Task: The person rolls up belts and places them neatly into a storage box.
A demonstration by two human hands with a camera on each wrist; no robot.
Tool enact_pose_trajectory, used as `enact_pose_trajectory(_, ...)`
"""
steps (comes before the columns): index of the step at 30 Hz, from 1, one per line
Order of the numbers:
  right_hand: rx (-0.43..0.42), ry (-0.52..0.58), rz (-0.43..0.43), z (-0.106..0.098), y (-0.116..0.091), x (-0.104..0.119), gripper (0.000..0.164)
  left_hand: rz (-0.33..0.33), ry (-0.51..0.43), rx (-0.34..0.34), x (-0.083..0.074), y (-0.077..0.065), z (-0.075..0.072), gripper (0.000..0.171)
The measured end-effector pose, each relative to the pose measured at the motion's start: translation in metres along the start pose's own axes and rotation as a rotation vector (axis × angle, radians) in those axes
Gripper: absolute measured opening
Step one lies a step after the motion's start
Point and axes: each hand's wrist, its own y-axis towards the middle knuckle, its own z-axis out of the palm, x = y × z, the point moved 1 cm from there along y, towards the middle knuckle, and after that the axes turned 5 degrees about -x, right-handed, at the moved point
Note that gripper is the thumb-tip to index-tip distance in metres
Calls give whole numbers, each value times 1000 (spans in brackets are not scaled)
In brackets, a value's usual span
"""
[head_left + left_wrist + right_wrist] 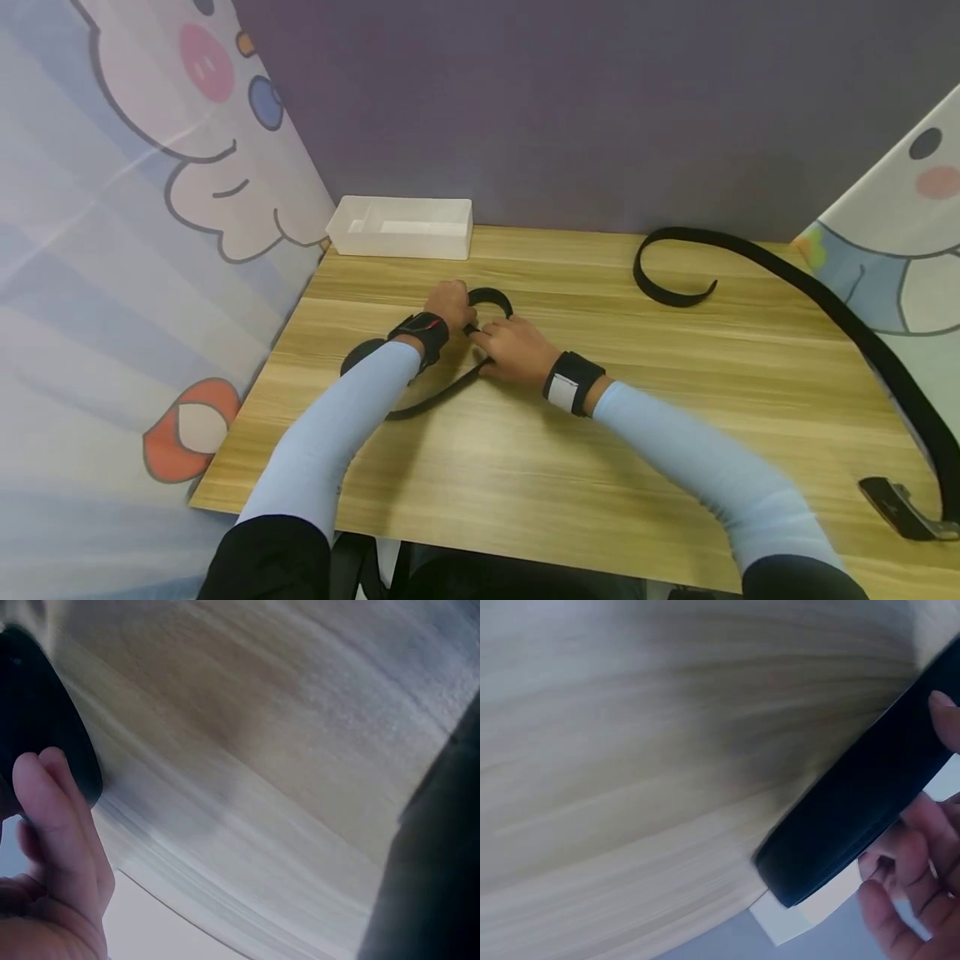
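Note:
Both hands hold a black belt [444,396] over the left middle of the table. Its strap bends into a small loop between the hands, and another part curves round under the left forearm. My left hand [450,306] grips the strap at the loop's left side; in the left wrist view, curled fingers [64,817] lie against the dark strap. With thumb and fingers my right hand [517,350] pinches the strap at the loop's right side. The right wrist view shows the broad strap [855,795] between thumb and fingers. The belt's ends are hidden or unclear.
A second black belt [847,325] lies along the table's right side, its tip curled at the back and its metal buckle [907,510] near the front right. A white tray [405,245] stands at the back left of the wooden table [600,492]. Printed curtains hang at both sides.

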Motion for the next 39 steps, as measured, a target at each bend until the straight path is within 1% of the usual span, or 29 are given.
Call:
enact_pose_trajectory(4, 23, 2, 84, 3, 8, 5, 57, -9, -8, 28, 0, 3, 0, 25)
enact_pose_trajectory(6, 2, 17, 125, 7, 10, 6, 55, -1, -23, 30, 2, 4, 1, 26)
enact_pose_trajectory(8, -26, 37, 166, 11, 11, 6, 58, 11, -22, 20, 3, 4, 0, 27)
enact_pose_trajectory(11, -70, 60, 231, 15, 12, 6, 62, 35, -19, 5, 3, 4, -2, 35)
enact_pose_trajectory(13, -87, 60, 269, 16, 13, 6, 66, 45, -19, 4, 2, 3, -3, 41)
enact_pose_trajectory(16, -87, 69, 306, 19, 15, 5, 65, 44, -26, 18, 2, 3, -5, 46)
enact_pose_trajectory(21, -51, 173, 346, 24, 18, 1, 54, 26, -5, 22, 1, 3, -5, 42)
enact_pose_trajectory(24, -34, 223, 369, 27, 20, -2, 46, 58, 19, 29, 2, 1, -6, 40)
enact_pose_trajectory(26, -28, 248, 377, 29, 22, -4, 44, 89, 23, 61, 5, -2, -11, 41)
enact_pose_trajectory(28, -21, 266, 381, 30, 24, -5, 42, 123, 7, 95, 8, -8, -18, 36)
enact_pose_trajectory(29, -17, 269, 381, 30, 24, -5, 41, 131, -11, 121, 10, -12, -24, 33)
enact_pose_trajectory(31, -4, 278, 384, 31, 25, -6, 40, 122, -36, 151, 16, -21, -36, 31)
enact_pose_trajectory(32, 3, 274, 383, 31, 25, -7, 40, 118, -38, 144, 21, -25, -43, 33)
enact_pose_trajectory(34, 10, 264, 380, 31, 25, -8, 40, 85, -35, 116, 32, -33, -55, 37)
enact_pose_trajectory(35, 14, 259, 378, 31, 25, -8, 41, 62, -34, 81, 39, -36, -59, 38)
enact_pose_trajectory(37, 20, 245, 372, 30, 25, -8, 41, 32, -20, -20, 56, -41, -63, 36)
enact_pose_trajectory(38, 23, 244, 371, 30, 25, -8, 41, 19, -12, -84, 63, -43, -64, 36)
enact_pose_trajectory(39, 28, 242, 368, 30, 24, -8, 42, 25, 9, -157, 70, -46, -64, 37)
